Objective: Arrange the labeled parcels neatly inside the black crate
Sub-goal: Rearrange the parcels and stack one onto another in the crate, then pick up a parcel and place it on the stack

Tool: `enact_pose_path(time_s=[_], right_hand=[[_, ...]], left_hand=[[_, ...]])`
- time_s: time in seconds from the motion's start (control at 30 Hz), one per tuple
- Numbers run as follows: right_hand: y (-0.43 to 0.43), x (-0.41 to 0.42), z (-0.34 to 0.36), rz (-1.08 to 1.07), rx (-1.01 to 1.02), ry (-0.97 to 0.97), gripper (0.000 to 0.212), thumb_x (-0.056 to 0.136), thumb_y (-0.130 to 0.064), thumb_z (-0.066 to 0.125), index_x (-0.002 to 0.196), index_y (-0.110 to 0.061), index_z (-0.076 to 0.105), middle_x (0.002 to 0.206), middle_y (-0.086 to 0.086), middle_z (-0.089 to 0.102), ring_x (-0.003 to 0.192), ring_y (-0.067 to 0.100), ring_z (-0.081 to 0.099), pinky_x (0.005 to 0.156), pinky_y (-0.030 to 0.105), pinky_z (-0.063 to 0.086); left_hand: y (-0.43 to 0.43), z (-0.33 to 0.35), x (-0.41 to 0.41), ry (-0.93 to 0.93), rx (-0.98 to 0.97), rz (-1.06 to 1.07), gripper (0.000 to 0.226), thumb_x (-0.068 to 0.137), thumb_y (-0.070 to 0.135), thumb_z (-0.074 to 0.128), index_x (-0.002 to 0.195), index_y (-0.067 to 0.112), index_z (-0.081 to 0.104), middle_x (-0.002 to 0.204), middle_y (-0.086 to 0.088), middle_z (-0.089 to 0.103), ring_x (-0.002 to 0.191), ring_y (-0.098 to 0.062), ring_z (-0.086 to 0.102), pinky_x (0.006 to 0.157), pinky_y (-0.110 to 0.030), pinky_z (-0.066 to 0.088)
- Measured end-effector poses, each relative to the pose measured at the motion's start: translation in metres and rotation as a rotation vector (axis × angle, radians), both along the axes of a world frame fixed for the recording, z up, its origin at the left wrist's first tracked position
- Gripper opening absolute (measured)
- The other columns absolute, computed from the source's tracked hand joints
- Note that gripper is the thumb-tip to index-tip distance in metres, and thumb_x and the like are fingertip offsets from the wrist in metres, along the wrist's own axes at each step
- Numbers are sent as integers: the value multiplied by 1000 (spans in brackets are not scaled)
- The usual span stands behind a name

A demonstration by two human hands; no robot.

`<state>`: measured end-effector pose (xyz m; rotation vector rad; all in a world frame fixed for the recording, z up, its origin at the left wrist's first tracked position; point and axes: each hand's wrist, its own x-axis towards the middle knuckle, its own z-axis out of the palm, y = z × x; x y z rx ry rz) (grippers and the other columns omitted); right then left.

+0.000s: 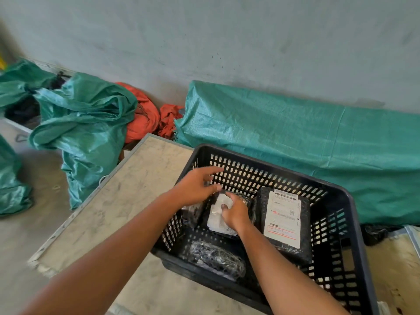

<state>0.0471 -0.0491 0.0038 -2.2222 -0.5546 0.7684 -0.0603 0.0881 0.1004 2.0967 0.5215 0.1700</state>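
A black perforated crate [354, 226] stands on a worn table. Inside it lie black-wrapped parcels. The one at the right [284, 221] lies flat with a long white label facing up. A middle parcel [219, 214] with a white label sits under my right hand [236, 214], whose fingers press on its top and far edge. My left hand [197, 187] hovers over the crate's left rear corner, fingers spread, just above that parcel. A bubble-wrapped dark parcel [216, 260] lies at the crate's near side. Another dark parcel [192, 214] leans against the left wall.
The table top [127, 196] stretches left of the crate. Green woven sacks [84, 128] and an orange sack [145, 114] sit on the floor at the back left. A long green-covered bundle [295, 137] lies along the grey wall behind the crate.
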Motion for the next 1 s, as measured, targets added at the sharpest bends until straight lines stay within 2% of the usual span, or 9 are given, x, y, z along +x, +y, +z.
enact_pose_path(time_s=[0.13,0.2,0.3,0.47,0.57,0.67,0.77,0.83,1.0], right_hand=[[26,-27,7,87,105,88,56,105,-24,53,157,-34,35,162,0,38,144,24,42,101,24,35],[37,-39,7,154,131,121,60,105,-30,52,159,-41,27,164,0,36,147,25,39,113,28,32],[43,-51,2,239,113,116,70,101,-51,53,160,-46,16,162,3,38,146,26,41,117,39,36],[41,-52,1,240,180,-22,120,66,-87,64,162,-31,20,136,-16,52,126,0,48,89,-1,39],[40,-49,-3,224,218,20,109,75,-65,78,161,-27,24,137,-17,51,119,-6,54,81,-3,41],[33,-40,-9,147,248,58,80,88,-24,76,155,-37,35,133,-1,66,90,-7,71,75,15,58],[20,-36,-10,34,241,134,78,86,-34,77,152,-45,37,122,-17,67,88,24,77,73,41,65],[15,-37,-8,17,255,118,88,79,-45,84,153,-43,37,129,-27,54,100,18,74,75,41,65],[20,-35,-2,-8,275,154,84,84,-18,83,154,-33,41,152,3,52,108,20,69,85,47,62]], left_hand=[[18,14,-46,-301,40,215,39,92,14,70,120,40,69,128,13,68,119,-1,61,100,-27,51],[27,4,-63,-233,167,291,46,89,16,73,131,31,66,141,-2,61,134,-12,51,111,-35,41],[33,-15,-83,-12,76,219,70,91,28,73,153,30,43,154,-7,46,146,-21,38,117,-40,34],[32,-34,-94,85,-116,91,77,98,35,63,156,53,14,144,16,50,116,-4,59,92,-11,43],[32,-38,-95,71,-176,82,77,99,35,59,153,58,10,144,10,55,113,-5,60,94,-14,44],[34,-40,-96,42,-202,78,76,99,35,59,140,73,8,137,15,57,95,14,60,79,2,41],[35,-43,-97,44,-243,79,74,100,36,58,131,81,9,138,17,57,94,19,59,76,3,41],[36,-43,-96,41,-267,88,74,99,37,59,126,85,11,136,17,59,94,17,63,74,1,43],[33,-34,-98,11,-306,121,71,97,36,63,143,70,21,138,17,58,96,16,63,73,0,44]])
